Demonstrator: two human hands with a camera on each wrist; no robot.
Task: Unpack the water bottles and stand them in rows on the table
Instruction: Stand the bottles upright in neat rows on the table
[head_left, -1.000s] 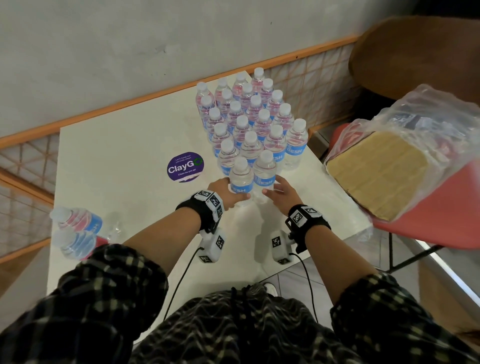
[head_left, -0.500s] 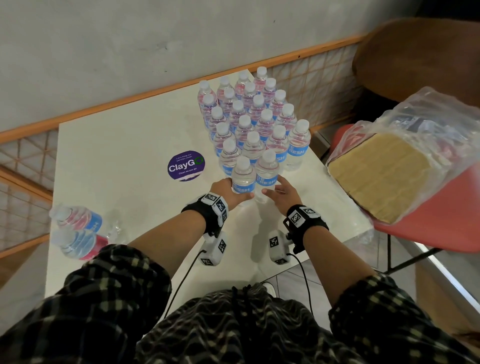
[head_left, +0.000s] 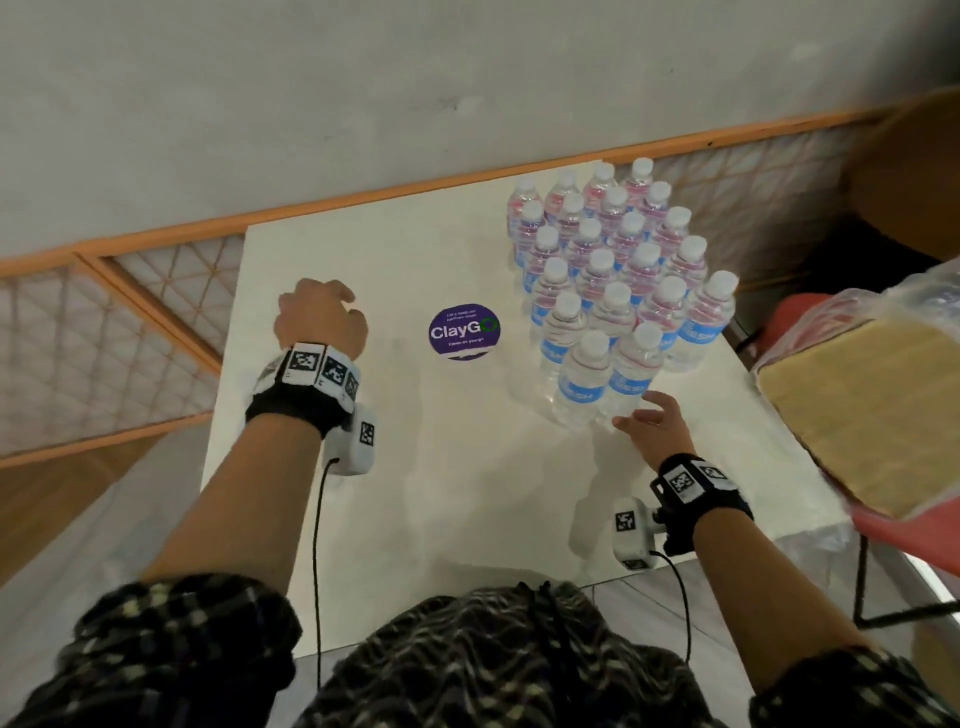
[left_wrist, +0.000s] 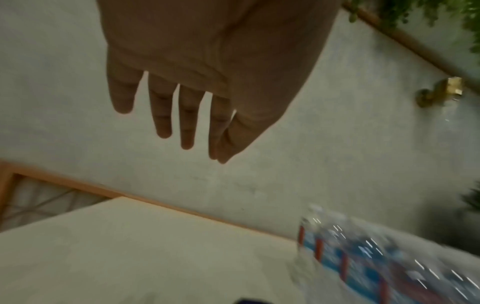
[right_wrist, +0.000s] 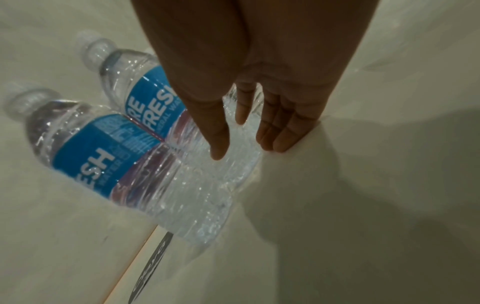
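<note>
Several clear water bottles (head_left: 613, 270) with blue labels and white caps stand in rows at the table's back right. The nearest two, the front left bottle (head_left: 582, 379) and the front right bottle (head_left: 631, 369), stand side by side. My right hand (head_left: 649, 415) hovers at the base of the front right bottle (right_wrist: 145, 98) with relaxed, straight fingers and thumb either side of it, gripping nothing. My left hand (head_left: 317, 317) is raised over the table's left half, far from the bottles. In the left wrist view its fingers (left_wrist: 187, 123) hang straight and empty.
A round purple ClayGo sticker (head_left: 464, 331) lies mid-table on the white table (head_left: 415, 493). A red chair at the right carries a plastic bag with flat cardboard (head_left: 857, 415). A grey wall and an orange-framed lattice panel (head_left: 130, 322) border the table's far and left sides.
My left hand has let go of the front left bottle and swung left and up across the table. My right hand has loosened off the front right bottle. The head view has shifted left.
</note>
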